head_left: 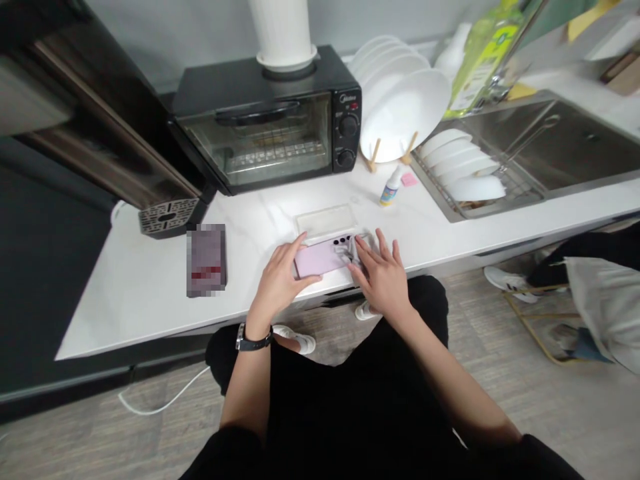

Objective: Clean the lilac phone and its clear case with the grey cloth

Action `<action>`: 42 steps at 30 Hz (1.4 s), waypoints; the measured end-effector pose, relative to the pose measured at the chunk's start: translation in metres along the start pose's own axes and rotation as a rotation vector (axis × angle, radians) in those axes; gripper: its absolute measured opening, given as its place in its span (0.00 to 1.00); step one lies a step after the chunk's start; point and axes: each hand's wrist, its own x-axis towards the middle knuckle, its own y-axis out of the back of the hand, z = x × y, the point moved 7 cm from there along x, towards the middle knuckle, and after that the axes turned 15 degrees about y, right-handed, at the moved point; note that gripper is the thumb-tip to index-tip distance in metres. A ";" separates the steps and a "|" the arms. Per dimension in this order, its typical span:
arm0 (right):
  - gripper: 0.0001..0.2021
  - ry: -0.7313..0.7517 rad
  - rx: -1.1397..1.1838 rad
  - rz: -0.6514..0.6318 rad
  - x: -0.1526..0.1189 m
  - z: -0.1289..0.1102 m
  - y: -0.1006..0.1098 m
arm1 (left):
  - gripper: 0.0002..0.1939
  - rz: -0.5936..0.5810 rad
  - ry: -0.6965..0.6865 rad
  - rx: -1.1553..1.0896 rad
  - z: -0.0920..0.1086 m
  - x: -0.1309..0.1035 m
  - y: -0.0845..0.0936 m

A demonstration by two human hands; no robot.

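A light purple smartphone (317, 259) lies back side up near the counter's front edge, its dark camera lenses toward the right end. My left hand (283, 277) holds the phone's left end, thumb on the near edge and fingers at the far edge. Under the fingers of my right hand (383, 273) is a crumpled grey cloth (345, 252), pressed against the phone's right part beside the lenses. Part of the cloth is hidden by that hand. Just behind the phone rests a shallow white box or tray (326, 223), apart from both hands.
A small spray bottle (391, 187) and a pink sticky note (409, 179) are at the back right. Behind stand a toaster oven (270, 133) and racked white plates (405, 110). A sink (550, 153) is right; a blurred dark packet (207, 260) lies left, near a drip tray (167, 217).
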 end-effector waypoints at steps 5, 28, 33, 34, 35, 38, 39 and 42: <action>0.24 -0.004 0.005 0.029 0.015 -0.016 -0.004 | 0.37 -0.001 -0.003 0.020 0.000 0.000 0.000; 0.24 0.164 -0.004 0.008 0.028 -0.049 -0.012 | 0.37 0.039 -0.005 -0.059 -0.005 -0.005 0.007; 0.24 0.275 0.071 -0.038 0.026 -0.084 -0.011 | 0.36 0.003 -0.006 -0.006 -0.006 -0.002 0.003; 0.24 0.283 0.078 -0.045 0.023 -0.084 -0.010 | 0.36 0.000 -0.009 -0.003 -0.006 -0.002 0.002; 0.24 0.283 0.082 -0.052 0.020 -0.080 -0.009 | 0.35 0.000 -0.013 -0.002 -0.005 -0.002 0.002; 0.23 0.220 0.065 -0.050 0.010 -0.056 -0.006 | 0.35 0.014 -0.018 -0.006 -0.003 -0.002 0.003; 0.23 0.185 0.052 -0.043 0.008 -0.045 -0.004 | 0.35 0.021 -0.015 -0.009 -0.003 -0.002 0.003; 0.22 0.086 0.013 -0.004 0.007 -0.017 -0.002 | 0.35 0.035 -0.002 -0.020 -0.002 -0.002 0.004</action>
